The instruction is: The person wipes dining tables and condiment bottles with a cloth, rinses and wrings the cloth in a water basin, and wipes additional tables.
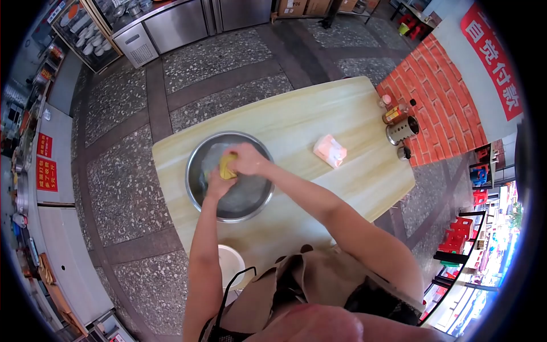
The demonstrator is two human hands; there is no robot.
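Note:
A wide stainless steel basin (268, 198) stands on the table, with what looks like cloudy water inside. Both my hands are over the basin, holding one yellow piece (228, 166) between them. Whether it is a cloth, a sponge or a peeled vegetable I cannot tell. My right hand (249, 158) grips it from the upper right, fingers curled around it. From below, my left hand (220, 183) closes on its lower end. Something pale and greenish shows at the basin's left side, partly hidden by my left hand.
The pale wooden table (296, 211) also bears a pink-and-white tissue pack (330, 151). Seasoning bottles (394, 113) and a perforated metal holder (402, 131) stand by the brick-patterned panel. Near my left forearm is a white container (230, 265). Steel counters (179, 31) line the back.

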